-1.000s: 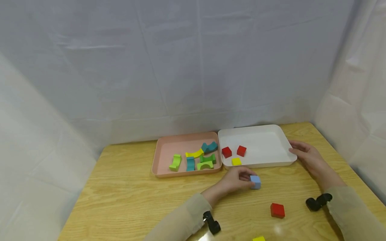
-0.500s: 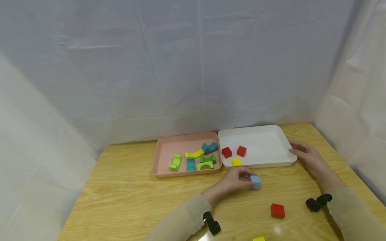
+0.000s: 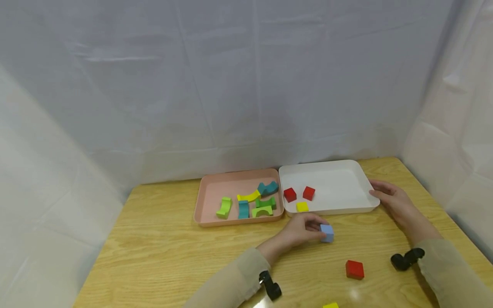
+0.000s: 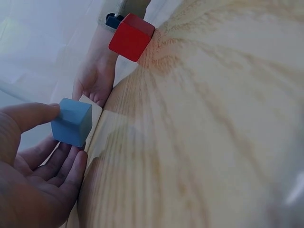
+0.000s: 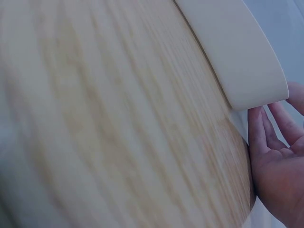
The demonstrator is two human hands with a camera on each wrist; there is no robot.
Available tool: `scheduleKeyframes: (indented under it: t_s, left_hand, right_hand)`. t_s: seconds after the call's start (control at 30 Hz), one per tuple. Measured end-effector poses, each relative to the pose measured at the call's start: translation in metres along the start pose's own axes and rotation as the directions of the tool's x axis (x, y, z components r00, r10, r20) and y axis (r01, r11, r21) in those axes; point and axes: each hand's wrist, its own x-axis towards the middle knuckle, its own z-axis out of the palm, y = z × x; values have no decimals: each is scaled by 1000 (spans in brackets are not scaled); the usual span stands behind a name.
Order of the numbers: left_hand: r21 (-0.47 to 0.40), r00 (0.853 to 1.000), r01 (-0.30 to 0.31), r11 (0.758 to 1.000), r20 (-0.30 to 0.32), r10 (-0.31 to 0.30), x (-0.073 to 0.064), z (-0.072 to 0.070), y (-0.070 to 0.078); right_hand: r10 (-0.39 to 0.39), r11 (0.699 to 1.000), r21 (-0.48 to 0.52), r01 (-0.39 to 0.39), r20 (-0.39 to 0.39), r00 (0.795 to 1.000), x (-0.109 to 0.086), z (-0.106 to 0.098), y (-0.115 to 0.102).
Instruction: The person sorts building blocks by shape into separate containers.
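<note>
In the head view my left hand (image 3: pixel 302 231) pinches a light blue cube (image 3: pixel 327 233) between thumb and fingers, in front of the white tray (image 3: pixel 335 182). The left wrist view shows the thumb on one face of this cube (image 4: pixel 71 122) and the other fingers beneath it. My right hand (image 3: pixel 396 205) holds the right end of the white tray, its thumb at the rim. In the right wrist view its fingertips (image 5: pixel 256 116) meet the tray's end and are partly hidden behind it. Two red cubes (image 3: pixel 309 193) and a yellow block (image 3: pixel 302 207) lie inside at the left.
A pink tray (image 3: pixel 215 182) with several arched blocks (image 3: pixel 243 209), green, teal and yellow, adjoins the white one on the left. A red cube (image 3: pixel 354 269) sits on the wooden table (image 3: pixel 161 256) between the forearms. Another yellow block (image 3: pixel 330 305) shows at the bottom edge. White cloth (image 3: pixel 246 85) hangs behind.
</note>
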Motion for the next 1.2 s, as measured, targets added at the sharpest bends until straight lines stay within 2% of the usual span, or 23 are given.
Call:
scheduleKeyframes:
  t_s: [0.33, 0.9, 1.2]
  left_hand:
    - [8, 1000, -19, 1000, 3, 19, -1, 0, 3]
    - [39, 999, -36, 999, -18, 37, -4, -1, 7]
    - [-3, 998, -38, 999, -42, 38, -4, -3, 13]
  right_hand:
    - [0, 999, -32, 0, 5, 1000, 0, 0, -1]
    - [-24, 1000, -5, 24, 19, 1000, 0, 1, 1]
    - [-15, 1000, -1, 15, 20, 1000, 0, 3, 1]
